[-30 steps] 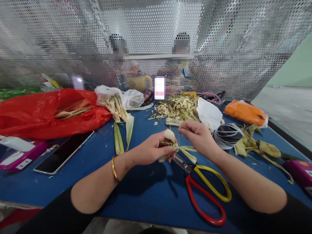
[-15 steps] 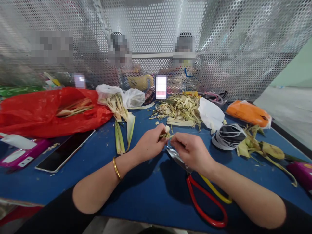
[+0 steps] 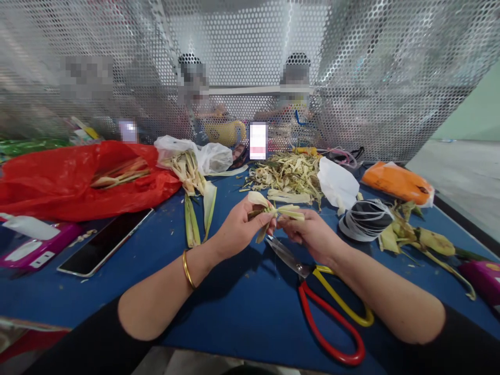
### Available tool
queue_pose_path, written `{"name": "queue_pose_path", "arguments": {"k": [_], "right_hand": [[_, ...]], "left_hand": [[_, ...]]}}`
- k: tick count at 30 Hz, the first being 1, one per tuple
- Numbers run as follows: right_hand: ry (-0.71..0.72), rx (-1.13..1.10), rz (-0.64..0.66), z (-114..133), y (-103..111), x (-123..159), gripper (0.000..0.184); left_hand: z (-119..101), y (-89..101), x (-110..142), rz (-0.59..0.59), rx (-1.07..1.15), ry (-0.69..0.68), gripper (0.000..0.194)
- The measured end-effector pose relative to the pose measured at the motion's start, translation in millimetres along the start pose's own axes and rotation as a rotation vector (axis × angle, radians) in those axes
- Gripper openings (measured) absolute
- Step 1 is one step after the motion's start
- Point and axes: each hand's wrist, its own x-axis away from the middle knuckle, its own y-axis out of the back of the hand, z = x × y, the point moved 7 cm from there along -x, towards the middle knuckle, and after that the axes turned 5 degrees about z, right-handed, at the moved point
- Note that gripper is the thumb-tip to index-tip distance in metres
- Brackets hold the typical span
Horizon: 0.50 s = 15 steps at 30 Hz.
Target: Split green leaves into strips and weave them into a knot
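Observation:
Between my fingers is a small bundle of pale corn husk, with a rounded white end near the left thumb and strips spreading to the right. My left hand is closed around the bundle's body, its thumb pressed on top. Fingertips of my right hand pinch the pale strips at the right side. Just below, scissors with one red and one yellow handle lie on the blue table, blades pointing toward the bundle. A spool of white thread stands to the right of my right hand.
Shredded husk is heaped behind the hands, beside white paper. Left are a red plastic bag, a phone and long husk leaves. An orange packet lies right. A perforated metal screen rises behind, with people beyond it.
My right hand has turned and now pinches husk strips fanned out to the right. More of the bundle shows above my left hand, and the scissors' yellow handle is more exposed.

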Motion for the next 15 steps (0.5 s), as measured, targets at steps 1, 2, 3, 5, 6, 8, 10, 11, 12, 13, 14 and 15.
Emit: {"name": "queue_pose_path", "arguments": {"k": [1, 2, 3, 5, 6, 8, 10, 11, 12, 13, 14, 15], "right_hand": [[-0.029, -0.039, -0.010, -4.5, -2.7, 0.8, 0.014], [-0.059, -0.062, -0.021, -8.2, -5.4, 2.0, 0.015], [-0.081, -0.063, -0.033, -10.2, -7.8, 3.5, 0.017], [-0.077, -0.002, -0.048, -8.8, -11.7, 6.5, 0.020], [-0.054, 0.049, -0.059, -6.2, -12.5, 7.8, 0.022], [0.007, 0.185, -0.095, -0.2, -11.9, 10.4, 0.022], [0.078, 0.371, -0.150, 6.2, -9.7, 13.4, 0.021], [0.123, 0.485, -0.174, 10.3, -9.5, 15.3, 0.020], [0.180, 0.612, -0.190, 15.2, -10.8, 17.6, 0.019], [0.241, 0.742, -0.195, 20.4, -13.5, 20.3, 0.019], [0.299, 0.863, -0.191, 25.4, -16.8, 23.0, 0.019], [0.345, 0.967, -0.183, 29.8, -19.7, 25.2, 0.019]], "left_hand": [[0.1, 2.8, -0.2, -0.041, -0.059, -0.016, 0.016], [-0.2, 5.5, -0.1, -0.081, -0.132, -0.033, 0.014], [-0.9, 8.1, 0.2, -0.119, -0.223, -0.047, 0.013], [-2.3, 11.6, 1.0, -0.172, -0.436, -0.049, 0.009], [-2.4, 12.3, 1.2, -0.182, -0.536, -0.035, 0.008], [-1.1, 12.8, 1.5, -0.179, -0.688, 0.012, 0.008], [0.6, 12.6, 1.8, -0.162, -0.778, 0.054, 0.011], [1.0, 12.5, 2.1, -0.156, -0.813, 0.065, 0.011], [1.1, 12.2, 2.3, -0.149, -0.843, 0.071, 0.012], [1.2, 11.8, 2.4, -0.140, -0.864, 0.074, 0.011], [1.3, 11.0, 2.5, -0.127, -0.876, 0.075, 0.011], [1.4, 9.9, 2.4, -0.105, -0.878, 0.077, 0.010]]}}
